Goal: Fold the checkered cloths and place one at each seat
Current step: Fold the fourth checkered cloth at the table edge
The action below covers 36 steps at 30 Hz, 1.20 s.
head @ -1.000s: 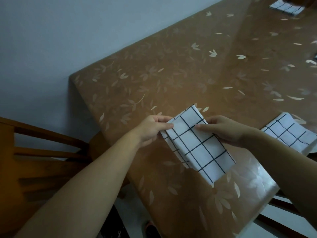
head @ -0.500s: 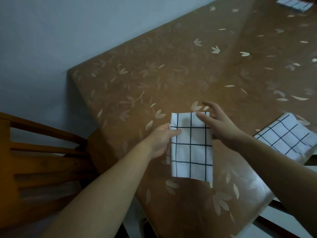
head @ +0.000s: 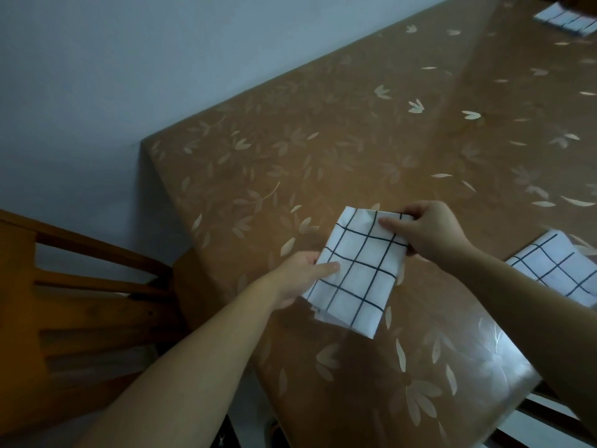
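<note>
The folded cloth [head: 358, 273] has tilted; left hand [head: 294, 279] and right hand [head: 429, 231] pinch its edges between fingers.

The checkered cloth [head: 358, 273] is seen as thin, matt white fabric crossed by fine dark lines. The worktop [head: 323, 140] is covered by a glossy, smooth brown sheet printed with pale leaves. The chair [head: 80, 302] is made of smooth orange-brown wood.

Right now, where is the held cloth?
The cloth is lower centre in head view, by the table's left edge, between left hand and right hand.
</note>
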Each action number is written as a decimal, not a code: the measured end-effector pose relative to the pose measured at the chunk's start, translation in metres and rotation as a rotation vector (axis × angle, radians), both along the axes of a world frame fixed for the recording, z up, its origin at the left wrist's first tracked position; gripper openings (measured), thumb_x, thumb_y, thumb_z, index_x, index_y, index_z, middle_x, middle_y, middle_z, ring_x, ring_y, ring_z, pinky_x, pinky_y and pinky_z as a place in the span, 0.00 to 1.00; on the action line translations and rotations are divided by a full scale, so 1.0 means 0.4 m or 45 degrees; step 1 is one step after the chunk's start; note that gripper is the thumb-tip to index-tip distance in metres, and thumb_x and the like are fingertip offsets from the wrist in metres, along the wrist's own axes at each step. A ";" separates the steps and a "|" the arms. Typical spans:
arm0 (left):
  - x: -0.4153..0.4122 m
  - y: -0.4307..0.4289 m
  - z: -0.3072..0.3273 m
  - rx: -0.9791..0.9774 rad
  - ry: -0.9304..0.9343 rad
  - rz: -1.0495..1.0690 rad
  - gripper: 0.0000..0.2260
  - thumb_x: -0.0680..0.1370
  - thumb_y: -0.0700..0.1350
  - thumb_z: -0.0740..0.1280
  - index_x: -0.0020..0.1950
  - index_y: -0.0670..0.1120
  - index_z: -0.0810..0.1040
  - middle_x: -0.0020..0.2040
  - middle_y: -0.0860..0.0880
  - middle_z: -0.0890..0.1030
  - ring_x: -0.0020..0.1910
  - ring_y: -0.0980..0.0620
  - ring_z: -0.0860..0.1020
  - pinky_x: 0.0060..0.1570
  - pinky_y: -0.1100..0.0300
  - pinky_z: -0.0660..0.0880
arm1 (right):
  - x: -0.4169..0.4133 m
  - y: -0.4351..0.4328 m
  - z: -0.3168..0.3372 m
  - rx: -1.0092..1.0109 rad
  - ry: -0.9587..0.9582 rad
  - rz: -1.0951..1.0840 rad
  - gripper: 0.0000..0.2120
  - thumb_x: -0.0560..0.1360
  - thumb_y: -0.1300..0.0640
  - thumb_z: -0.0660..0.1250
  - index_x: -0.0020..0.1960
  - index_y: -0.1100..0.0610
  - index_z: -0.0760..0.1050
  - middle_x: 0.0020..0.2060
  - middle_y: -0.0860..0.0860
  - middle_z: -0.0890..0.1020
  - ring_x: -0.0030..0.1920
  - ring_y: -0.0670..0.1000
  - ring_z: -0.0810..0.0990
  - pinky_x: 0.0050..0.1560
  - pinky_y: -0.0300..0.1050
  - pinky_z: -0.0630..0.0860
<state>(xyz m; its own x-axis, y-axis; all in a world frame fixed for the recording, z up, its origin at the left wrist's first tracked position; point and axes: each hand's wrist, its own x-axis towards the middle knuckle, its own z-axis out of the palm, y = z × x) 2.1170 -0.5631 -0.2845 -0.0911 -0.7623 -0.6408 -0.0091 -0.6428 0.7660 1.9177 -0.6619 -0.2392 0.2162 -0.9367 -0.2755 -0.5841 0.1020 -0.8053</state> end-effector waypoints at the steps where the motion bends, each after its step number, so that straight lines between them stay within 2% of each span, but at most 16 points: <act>1: 0.007 -0.001 -0.004 -0.009 -0.063 0.035 0.06 0.79 0.45 0.66 0.53 0.46 0.80 0.53 0.45 0.84 0.51 0.49 0.82 0.50 0.56 0.80 | -0.003 -0.003 -0.004 -0.004 0.020 0.007 0.11 0.75 0.52 0.71 0.41 0.59 0.80 0.32 0.55 0.82 0.27 0.49 0.81 0.27 0.41 0.78; 3: 0.026 0.000 -0.003 -0.022 -0.148 0.109 0.06 0.79 0.46 0.68 0.53 0.47 0.81 0.53 0.45 0.84 0.51 0.48 0.83 0.53 0.51 0.80 | -0.005 -0.006 -0.015 0.088 -0.021 0.039 0.10 0.77 0.53 0.69 0.42 0.59 0.80 0.31 0.55 0.82 0.25 0.48 0.80 0.27 0.39 0.77; 5: 0.058 0.008 0.001 -0.032 -0.235 0.132 0.09 0.78 0.46 0.69 0.56 0.46 0.81 0.52 0.47 0.85 0.51 0.47 0.83 0.54 0.47 0.80 | 0.005 -0.007 -0.035 0.213 -0.098 0.076 0.08 0.77 0.55 0.69 0.45 0.60 0.80 0.35 0.56 0.83 0.30 0.52 0.83 0.33 0.45 0.81; 8: 0.142 0.024 0.011 -0.054 -0.311 0.137 0.11 0.77 0.43 0.70 0.59 0.45 0.80 0.53 0.47 0.84 0.52 0.47 0.83 0.54 0.46 0.80 | 0.052 -0.005 -0.064 0.333 -0.221 0.084 0.10 0.76 0.56 0.69 0.50 0.64 0.79 0.43 0.60 0.84 0.38 0.57 0.85 0.41 0.52 0.84; 10: 0.209 0.027 0.024 -0.082 -0.376 0.164 0.10 0.76 0.41 0.70 0.58 0.47 0.80 0.53 0.46 0.84 0.52 0.47 0.83 0.54 0.47 0.80 | 0.098 -0.001 -0.081 0.385 -0.239 0.103 0.11 0.77 0.56 0.69 0.49 0.65 0.79 0.43 0.60 0.84 0.39 0.56 0.85 0.43 0.52 0.84; 12: 0.264 0.026 0.023 -0.158 -0.650 0.198 0.12 0.77 0.41 0.69 0.60 0.49 0.78 0.56 0.49 0.82 0.55 0.49 0.80 0.55 0.52 0.78 | 0.151 0.021 -0.093 0.420 -0.218 0.125 0.11 0.77 0.56 0.69 0.49 0.65 0.78 0.42 0.58 0.84 0.36 0.52 0.85 0.38 0.46 0.83; 14: 0.274 0.027 0.006 -0.319 -1.176 0.150 0.16 0.78 0.46 0.67 0.65 0.51 0.74 0.61 0.52 0.78 0.60 0.51 0.75 0.59 0.55 0.73 | 0.198 0.049 -0.113 0.425 -0.179 0.121 0.09 0.77 0.57 0.68 0.51 0.63 0.78 0.41 0.57 0.85 0.35 0.50 0.85 0.35 0.43 0.83; 16: 0.221 0.037 -0.026 -0.531 -1.437 -0.122 0.20 0.79 0.53 0.63 0.71 0.54 0.69 0.70 0.52 0.72 0.70 0.49 0.68 0.69 0.50 0.65 | 0.234 0.075 -0.133 0.377 -0.063 0.114 0.07 0.77 0.56 0.68 0.51 0.60 0.78 0.38 0.56 0.85 0.34 0.52 0.85 0.34 0.44 0.83; 18: 0.154 0.052 -0.072 -0.558 -1.486 -0.484 0.26 0.80 0.61 0.55 0.77 0.57 0.58 0.79 0.51 0.58 0.78 0.47 0.52 0.75 0.44 0.49 | 0.252 0.089 -0.150 0.162 0.265 0.155 0.08 0.77 0.52 0.67 0.53 0.55 0.77 0.35 0.52 0.84 0.33 0.52 0.84 0.35 0.48 0.82; 19: 0.135 0.056 -0.098 -0.524 -1.511 -0.594 0.28 0.80 0.63 0.51 0.78 0.59 0.51 0.80 0.51 0.51 0.79 0.46 0.44 0.75 0.42 0.42 | 0.255 0.093 -0.154 -0.005 0.498 0.206 0.11 0.76 0.49 0.66 0.55 0.53 0.75 0.39 0.49 0.83 0.36 0.51 0.82 0.38 0.50 0.82; 21: 0.128 0.061 -0.143 -0.466 -1.560 -0.664 0.29 0.79 0.66 0.46 0.79 0.60 0.44 0.80 0.51 0.43 0.78 0.46 0.37 0.74 0.40 0.36 | 0.259 0.107 -0.172 -0.348 0.795 0.358 0.17 0.78 0.45 0.61 0.64 0.50 0.70 0.54 0.48 0.79 0.50 0.51 0.80 0.48 0.50 0.79; 24: 0.135 0.065 -0.178 -0.462 -1.619 -0.696 0.31 0.79 0.68 0.43 0.79 0.58 0.42 0.80 0.52 0.40 0.78 0.46 0.35 0.74 0.39 0.35 | 0.283 0.120 -0.203 -0.604 0.766 0.664 0.24 0.82 0.45 0.51 0.77 0.49 0.57 0.76 0.48 0.62 0.75 0.53 0.60 0.69 0.53 0.63; 27: 0.140 0.065 -0.182 -0.476 -1.582 -0.597 0.31 0.77 0.66 0.42 0.79 0.56 0.45 0.80 0.51 0.41 0.78 0.48 0.36 0.74 0.42 0.35 | 0.291 0.100 -0.251 -0.545 0.870 0.858 0.28 0.81 0.42 0.38 0.79 0.48 0.46 0.79 0.46 0.48 0.79 0.51 0.43 0.75 0.55 0.48; 31: 0.177 0.052 -0.195 -0.429 -1.639 -0.494 0.31 0.78 0.65 0.41 0.79 0.55 0.43 0.80 0.50 0.41 0.78 0.48 0.38 0.75 0.44 0.36 | 0.274 0.083 -0.290 -0.521 0.966 0.919 0.32 0.77 0.38 0.32 0.79 0.47 0.40 0.79 0.44 0.40 0.78 0.50 0.37 0.75 0.58 0.40; 34: 0.185 0.043 -0.200 -0.352 -1.708 -0.505 0.33 0.79 0.66 0.44 0.79 0.53 0.38 0.80 0.48 0.38 0.78 0.45 0.37 0.75 0.43 0.37 | 0.280 0.080 -0.288 -0.482 0.958 0.924 0.31 0.79 0.38 0.37 0.79 0.48 0.39 0.78 0.45 0.39 0.78 0.51 0.36 0.75 0.58 0.38; 36: 0.181 0.045 -0.198 -0.323 -1.711 -0.493 0.34 0.79 0.67 0.45 0.79 0.53 0.36 0.80 0.47 0.37 0.78 0.45 0.35 0.75 0.42 0.37 | 0.280 0.088 -0.280 -0.471 0.899 0.801 0.32 0.80 0.38 0.44 0.80 0.50 0.43 0.79 0.47 0.44 0.79 0.52 0.41 0.76 0.57 0.43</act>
